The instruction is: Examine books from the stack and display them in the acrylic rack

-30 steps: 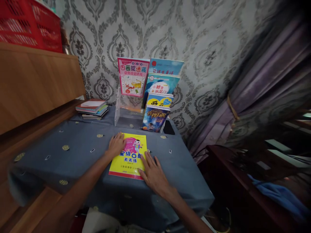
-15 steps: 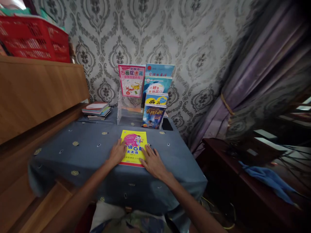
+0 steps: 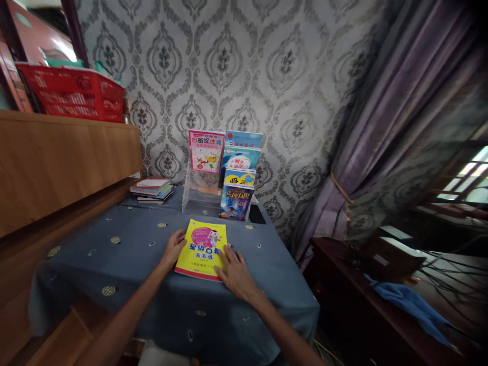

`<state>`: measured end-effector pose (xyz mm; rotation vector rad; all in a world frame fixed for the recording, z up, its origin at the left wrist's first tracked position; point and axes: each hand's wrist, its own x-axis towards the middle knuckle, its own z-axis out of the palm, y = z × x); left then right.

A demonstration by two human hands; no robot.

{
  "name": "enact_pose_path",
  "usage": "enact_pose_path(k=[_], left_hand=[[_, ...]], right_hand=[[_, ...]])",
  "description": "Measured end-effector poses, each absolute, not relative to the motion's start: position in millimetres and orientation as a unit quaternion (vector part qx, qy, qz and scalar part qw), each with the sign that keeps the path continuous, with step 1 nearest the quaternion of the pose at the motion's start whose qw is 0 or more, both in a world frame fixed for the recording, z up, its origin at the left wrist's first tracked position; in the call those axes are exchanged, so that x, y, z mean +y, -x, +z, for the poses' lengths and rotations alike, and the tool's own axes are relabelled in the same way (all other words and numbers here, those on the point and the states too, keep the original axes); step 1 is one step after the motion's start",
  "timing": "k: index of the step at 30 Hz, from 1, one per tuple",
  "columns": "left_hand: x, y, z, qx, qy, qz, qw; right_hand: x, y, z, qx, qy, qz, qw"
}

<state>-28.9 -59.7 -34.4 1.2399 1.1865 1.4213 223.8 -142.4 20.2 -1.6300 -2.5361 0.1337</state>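
Observation:
A yellow workbook (image 3: pixel 204 262) with a pink oval, a cartoon figure and a red lower strip lies on the blue-grey tablecloth, slightly turned. Along its left edge my left hand (image 3: pixel 173 251) is closed, with the thumb at the cover's edge and the other fingers partly hidden. My right hand (image 3: pixel 237 272) rests over the right edge, fingers spread and the thumb on the cover. Behind the workbook stands a clear display rack (image 3: pixel 186 203). It holds a pink book (image 3: pixel 206 152) at left and a stepped row of books at right, with a dark blue book (image 3: pixel 235 203) in front.
A stack of books (image 3: pixel 151 189) sits at the table's back left. Right of the rack lies a black phone-like slab (image 3: pixel 257 214). A red basket (image 3: pixel 76 94) tops the wooden cabinet (image 3: pixel 68 173) at left. A dark side table with a blue cloth (image 3: pixel 409 305) stands at right.
My left hand has slid from the workbook's cover to its left edge, uncovering more print. The workbook has turned slightly. The view has tilted up and shifted.

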Motion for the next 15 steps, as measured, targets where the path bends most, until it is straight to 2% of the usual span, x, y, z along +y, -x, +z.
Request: enact_pose_path(k=[9,15], left_hand=[[-65,31,-20,0.483,-0.411,0.540,0.553],[-78,36,-4,0.365,-0.413,0.532,0.642]], right_hand=[[-145,-225,23,-0.839,0.536,0.062,0.076],[-142,-228,21,-0.833,0.538,0.099,0.090]])
